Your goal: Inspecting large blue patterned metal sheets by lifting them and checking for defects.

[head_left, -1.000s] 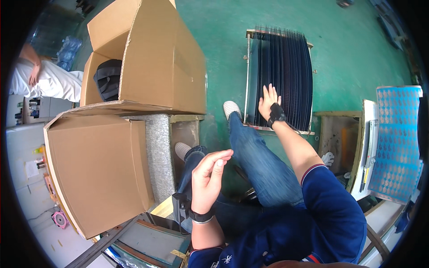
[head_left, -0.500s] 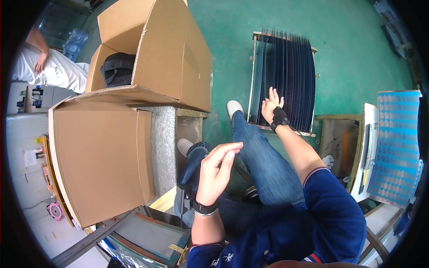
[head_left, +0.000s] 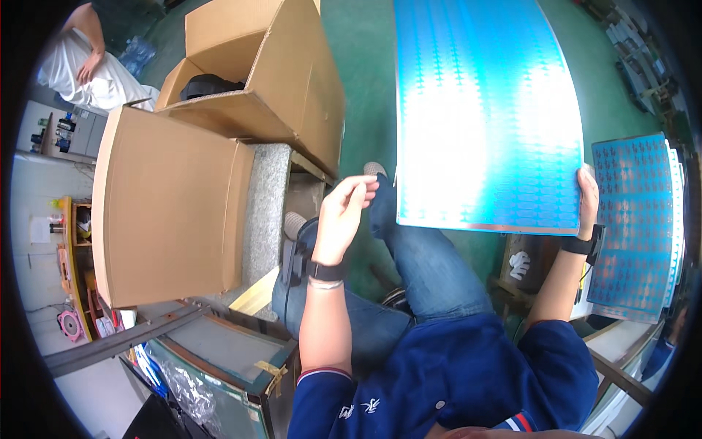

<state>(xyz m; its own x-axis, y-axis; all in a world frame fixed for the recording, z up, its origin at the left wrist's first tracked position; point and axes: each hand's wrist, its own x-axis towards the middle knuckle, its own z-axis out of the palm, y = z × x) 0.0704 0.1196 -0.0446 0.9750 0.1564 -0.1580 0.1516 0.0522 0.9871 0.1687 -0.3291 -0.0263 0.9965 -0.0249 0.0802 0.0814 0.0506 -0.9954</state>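
Observation:
A large glossy blue sheet, patterned in rows and glaring with reflected light, is held up in front of me. My right hand grips its right edge near the lower corner. A short gap separates the sheet's left edge from my left hand, whose fingers are bent together with the thumb against them and hold nothing visible. At the right, a second blue sheet with copper-coloured patterns stands at the front of a stack. The rack of dark sheets seen earlier is hidden.
Open cardboard boxes stand at my left, one with a black item inside. Below right of the sheet, a white glove lies in a box-like stand. A green-framed table is at lower left; another person is at upper left.
My right hand has left the rack and come right, now holding the large blue sheet in front of me. My left hand has risen slightly, and its fingers have curled.

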